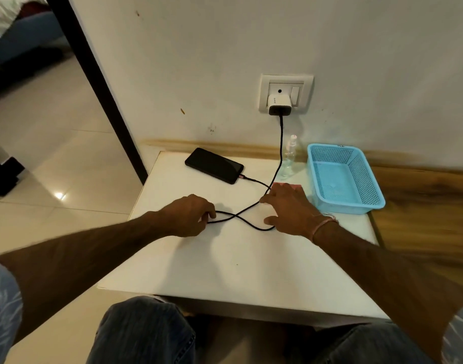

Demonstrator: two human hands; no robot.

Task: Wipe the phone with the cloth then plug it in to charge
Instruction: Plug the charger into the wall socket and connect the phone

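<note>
A black phone (214,165) lies face up at the back left of the white table (225,264), with the black cable (279,151) plugged into its right end. The cable runs up to a white charger (279,104) in the wall socket (285,93) and loops across the table. My left hand (191,214) has its fingers curled round the loop's left end. Spread over the loop's right side, my right hand (288,208) has straight fingers. A pink cloth (294,185) peeks out just behind my right hand, mostly hidden.
A blue perforated basket (343,177) stands at the table's back right. A small clear spray bottle (290,158) stands between the cable and the basket, against the wall. A dark door frame (99,82) and tiled floor lie to the left; wooden flooring is to the right.
</note>
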